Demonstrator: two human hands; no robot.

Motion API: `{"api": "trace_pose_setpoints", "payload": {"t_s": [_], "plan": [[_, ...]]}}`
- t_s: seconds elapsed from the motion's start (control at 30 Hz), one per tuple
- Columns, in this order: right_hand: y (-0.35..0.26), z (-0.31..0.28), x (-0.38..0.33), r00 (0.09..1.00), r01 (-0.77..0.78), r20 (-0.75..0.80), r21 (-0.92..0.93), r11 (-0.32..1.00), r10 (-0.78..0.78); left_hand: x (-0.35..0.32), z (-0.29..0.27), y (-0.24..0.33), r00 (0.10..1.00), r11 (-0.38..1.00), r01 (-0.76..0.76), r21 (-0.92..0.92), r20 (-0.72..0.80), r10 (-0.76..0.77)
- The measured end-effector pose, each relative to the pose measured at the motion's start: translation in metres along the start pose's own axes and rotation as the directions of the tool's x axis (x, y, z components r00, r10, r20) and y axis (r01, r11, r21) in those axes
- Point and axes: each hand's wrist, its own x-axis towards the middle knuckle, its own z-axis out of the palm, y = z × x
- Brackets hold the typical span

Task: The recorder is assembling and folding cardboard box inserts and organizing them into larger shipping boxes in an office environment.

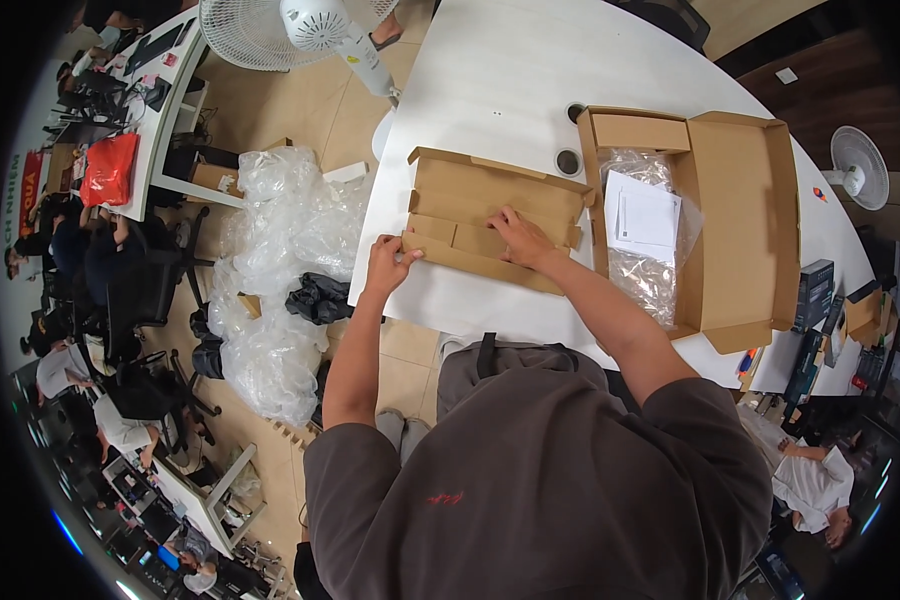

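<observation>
A shallow brown cardboard box [470, 190] lies open on the white table [515, 60] in front of me, with folded flaps along its near side. At the near left corner my left hand [390, 265] grips the box, thumb and fingers pinched on the edge. My right hand [525, 240] reaches over the near wall, its bent fingers on the inner flap and its thumb by the wall. To the right stands a larger open cardboard box [745, 220]. White paper sheets [645, 215] and clear plastic wrap [642, 285] lie inside it.
A standing fan [315, 25] rises beyond the table's far left edge. Clear plastic bags [280, 290] and a black bag [320, 298] are heaped on the floor at left. A cable hole [568, 162] sits between the boxes. Dark boxes [815, 295] line the right side.
</observation>
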Motion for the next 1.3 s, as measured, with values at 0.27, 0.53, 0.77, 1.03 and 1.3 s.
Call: {"api": "trace_pose_setpoints", "payload": {"t_s": [0.27,0.53,0.77,1.03,1.3], "plan": [[0.017,0.002,0.004,1.0,0.007,0.0,0.255,0.967,-0.008,0.01,0.006,0.0,0.998,0.993,-0.003,0.114,-0.069,0.011],[0.051,-0.005,-0.003,0.941,-0.322,0.212,0.797,0.511,0.263,0.018,0.005,0.0,0.999,0.992,0.012,0.126,-0.049,-0.006],[0.057,-0.001,-0.058,0.952,-0.19,-0.083,0.594,0.782,0.294,0.022,0.003,0.0,0.997,0.995,-0.01,0.103,-0.081,0.019],[0.049,0.002,-0.019,0.949,-0.311,0.135,0.563,0.766,0.285,0.012,0.019,-0.01,0.998,0.998,0.002,0.056,-0.067,0.001],[0.003,0.007,-0.009,0.957,-0.287,-0.009,-0.148,0.946,0.289,-0.008,0.007,-0.012,0.99,0.991,-0.092,-0.1,0.096,0.102]]}}
